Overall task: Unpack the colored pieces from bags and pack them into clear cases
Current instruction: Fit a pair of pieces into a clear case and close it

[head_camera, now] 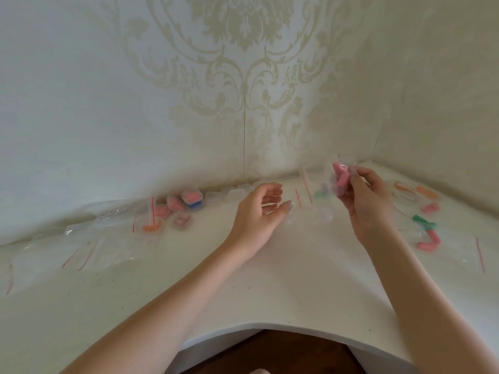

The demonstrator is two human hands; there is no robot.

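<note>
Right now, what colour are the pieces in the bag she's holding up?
Pink, inside a clear bag pinched by the right hand; head view.

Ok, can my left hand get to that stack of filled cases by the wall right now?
Probably yes. The left hand hovers with loosely curled fingers, holding nothing, and the stack of filled cases sits just to its left with only bare counter between them.

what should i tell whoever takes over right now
Right hand pinches a small clear bag of pink pieces, lifted above the table.
Left hand is loosely curled and holds nothing.
Done: filled cases sit far left by the wall.
Left: bagged and loose pieces lie at right; empty clear cases wait by the wall. Empty bags lie at left.
</note>
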